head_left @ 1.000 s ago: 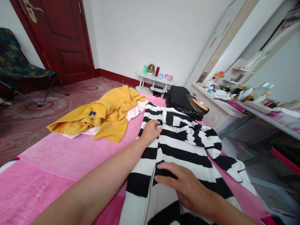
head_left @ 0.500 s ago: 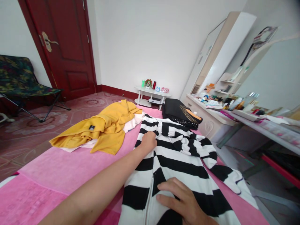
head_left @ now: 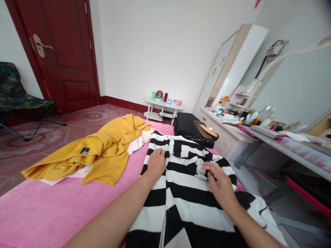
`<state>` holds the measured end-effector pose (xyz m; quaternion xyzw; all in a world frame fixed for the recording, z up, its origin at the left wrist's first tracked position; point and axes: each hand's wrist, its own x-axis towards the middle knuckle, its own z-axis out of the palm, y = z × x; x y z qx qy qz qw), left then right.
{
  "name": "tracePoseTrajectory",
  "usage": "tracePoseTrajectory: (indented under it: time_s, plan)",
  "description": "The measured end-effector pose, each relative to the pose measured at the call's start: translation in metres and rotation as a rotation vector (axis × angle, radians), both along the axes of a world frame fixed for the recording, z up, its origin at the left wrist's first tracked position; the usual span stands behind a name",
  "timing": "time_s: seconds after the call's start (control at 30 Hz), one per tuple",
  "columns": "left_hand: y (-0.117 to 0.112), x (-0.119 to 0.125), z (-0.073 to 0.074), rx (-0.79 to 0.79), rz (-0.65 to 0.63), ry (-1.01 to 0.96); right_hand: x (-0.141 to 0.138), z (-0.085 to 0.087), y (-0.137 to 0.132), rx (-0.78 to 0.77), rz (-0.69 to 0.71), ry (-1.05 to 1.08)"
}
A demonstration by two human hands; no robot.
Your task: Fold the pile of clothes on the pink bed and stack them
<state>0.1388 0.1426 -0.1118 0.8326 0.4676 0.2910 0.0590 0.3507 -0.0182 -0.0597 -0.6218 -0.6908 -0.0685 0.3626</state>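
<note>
A black-and-white striped zip-up jacket (head_left: 191, 193) lies front up on the pink bedding, its zipper undone at the lower part. My left hand (head_left: 156, 164) is on the jacket's upper front beside the zipper line, fingers curled down and closed on the fabric; the fingertips are partly hidden. Over the bunched sleeve on the jacket's right side is my right hand (head_left: 219, 181), its thumb and fingers apart, fingertips at the sleeve folds.
A yellow garment (head_left: 103, 144) lies rumpled over a pale pink one (head_left: 138, 143) on the pink bedding (head_left: 51, 203). Folded dark clothes (head_left: 190, 124) are stacked beyond the jacket. A cluttered dressing table (head_left: 230, 129) and a grey-edged table (head_left: 279, 139) stand at the right.
My right hand has moved forward from the jacket's lower front to the folded sleeve. My left hand stays near the upper zipper. The view has shifted slightly.
</note>
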Motion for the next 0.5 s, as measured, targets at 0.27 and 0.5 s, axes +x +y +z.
tracePoseTrajectory:
  time_s: [0.27, 0.5]
  plan:
    - [0.004, -0.001, -0.012, 0.005, -0.06, 0.08, 0.07, 0.014, 0.078, -0.707, -0.267, -0.168]
    - [0.005, 0.0, -0.013, -0.044, -0.08, 0.1, 0.104, 0.114, 0.094, -0.109, -0.85, 0.029]
